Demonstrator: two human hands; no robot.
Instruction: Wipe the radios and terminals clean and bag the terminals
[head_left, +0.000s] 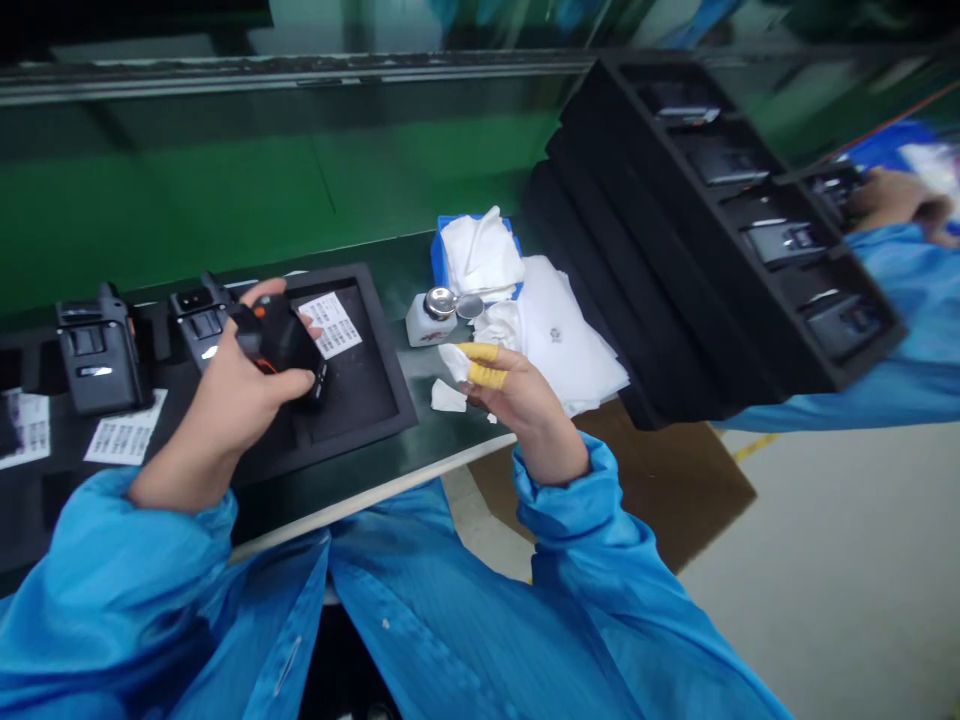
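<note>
My left hand [240, 385] is closed around a small black device [281, 335] with an orange button, held over a black foam tray [371, 400]. A white barcode label [330, 323] lies in the tray just beyond the device. My right hand [510, 390], with yellow finger cots on two fingers, pinches a small white wipe [455, 362] above the bench edge. Another scrap of white wipe [448, 397] lies on the green bench below it.
Two more black devices [97, 350] stand at the left with label sheets [124, 437]. A white pump bottle [431, 318], a blue box of wipes [476, 250] and loose cloths [570, 345] sit behind. A stack of black trays [720, 240] leans right, near another person's hand [896, 200].
</note>
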